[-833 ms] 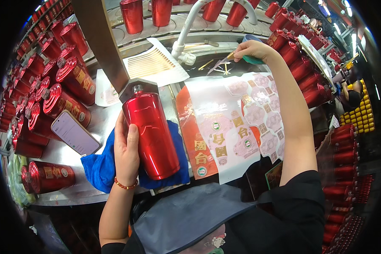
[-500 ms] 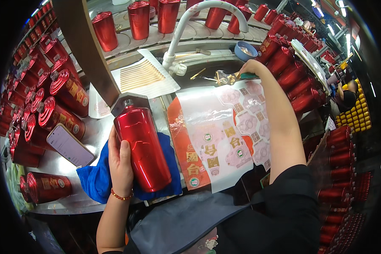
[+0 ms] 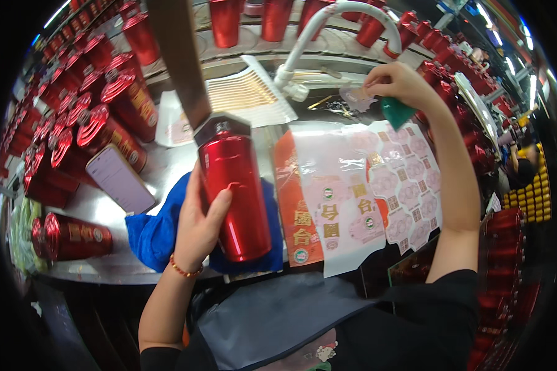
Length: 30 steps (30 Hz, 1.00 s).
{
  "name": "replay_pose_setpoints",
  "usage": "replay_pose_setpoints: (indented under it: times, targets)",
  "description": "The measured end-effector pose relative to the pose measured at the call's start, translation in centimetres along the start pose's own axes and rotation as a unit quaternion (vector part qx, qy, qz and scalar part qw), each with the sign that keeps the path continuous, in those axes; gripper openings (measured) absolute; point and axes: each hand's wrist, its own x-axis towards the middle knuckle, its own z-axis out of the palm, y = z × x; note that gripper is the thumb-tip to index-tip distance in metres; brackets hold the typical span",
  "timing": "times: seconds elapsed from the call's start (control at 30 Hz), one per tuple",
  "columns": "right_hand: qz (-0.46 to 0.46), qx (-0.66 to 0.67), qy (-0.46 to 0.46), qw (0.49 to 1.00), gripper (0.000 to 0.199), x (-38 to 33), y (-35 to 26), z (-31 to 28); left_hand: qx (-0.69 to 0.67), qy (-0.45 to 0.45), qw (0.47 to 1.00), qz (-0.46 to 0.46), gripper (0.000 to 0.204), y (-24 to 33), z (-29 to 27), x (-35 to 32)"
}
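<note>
Many red canisters (image 3: 74, 133) crowd the left of our metal surface (image 3: 167, 170), beside a phone (image 3: 120, 179), a blue cloth (image 3: 155, 232) and label sheets (image 3: 377, 191). Our left hand (image 3: 198, 226) is wrapped around a glossy red tumbler (image 3: 235, 191), tilted above the cloth. Our right hand (image 3: 399, 80) pinches a green scraper (image 3: 396, 112) and a small sticker (image 3: 356, 96) near the white pipe (image 3: 328, 25).

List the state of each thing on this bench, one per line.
Red bottle: upright, gripped by left hand.
Blue cloth: crumpled under bottle.
Sticker sheets: flat, overlapping.
Phone: lying flat.
Green scraper: held in right hand.
</note>
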Motion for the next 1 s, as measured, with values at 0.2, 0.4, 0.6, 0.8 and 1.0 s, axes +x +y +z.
replay_pose_setpoints:
  times: [0.2, 0.4, 0.6, 0.8, 1.0]
  targets:
    - [-0.135, -0.030, -0.044, 0.989, 0.013, -4.6, -11.8, -1.1, 0.004, -0.007, 1.000, 0.021, 0.078, -0.3, 0.3, 0.6]
    - [-0.250, 0.008, -0.163, 0.955, 0.016, -6.3, -19.6, 0.2, 0.051, -0.003, 0.998, 0.043, 0.085, -0.3, 0.2, 1.0]
    - [-0.311, 0.067, -0.189, 0.929, 0.013, -3.1, -21.1, 3.5, -0.009, -0.037, 0.999, 0.028, 0.072, 0.2, -0.6, 1.1]
    - [-0.190, 0.169, -0.232, 0.939, 0.022, 1.0, -17.2, 8.7, -0.100, -0.076, 0.992, 0.005, 0.071, 1.3, -0.4, 0.6]
    - [-0.151, 0.191, -0.230, 0.942, 0.019, 1.5, -17.0, 9.9, 0.192, -0.024, 0.977, 0.092, 0.108, 0.1, -0.3, -2.0]
